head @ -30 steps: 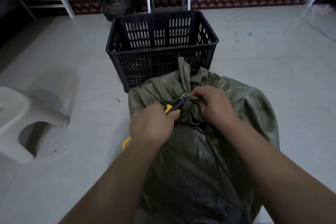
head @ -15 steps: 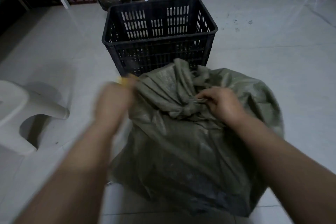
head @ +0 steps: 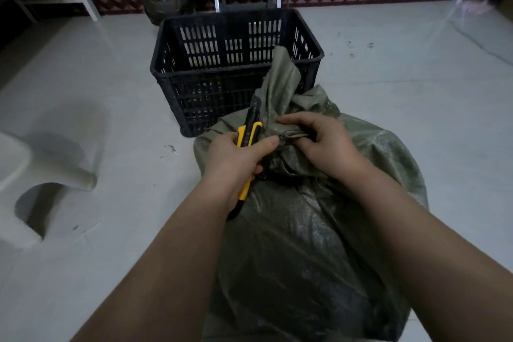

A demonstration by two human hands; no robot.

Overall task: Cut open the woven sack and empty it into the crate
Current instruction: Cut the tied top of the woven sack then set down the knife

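Nearest to you, the olive-green woven plastic sack (head: 305, 244) stands on the grey floor (head: 416, 119). It is full and bulging, so judge it heavy. Its cloth looks soft, thin and a little slick, and it will probably slump when the tie is cut.

Your left hand (head: 236, 159) is curled around the yellow-and-black utility knife (head: 248, 134), with the thumb along the handle and the dark tip pointing up beside the neck. Whether the blade is out, you cannot tell. Your right hand (head: 322, 144) pinches the twisted neck (head: 291, 134) tight. Hold there while cutting. For tipping, take the cloth low at the bottom corners.

Beyond, the black slotted plastic crate (head: 166, 64) stands just behind the sack.
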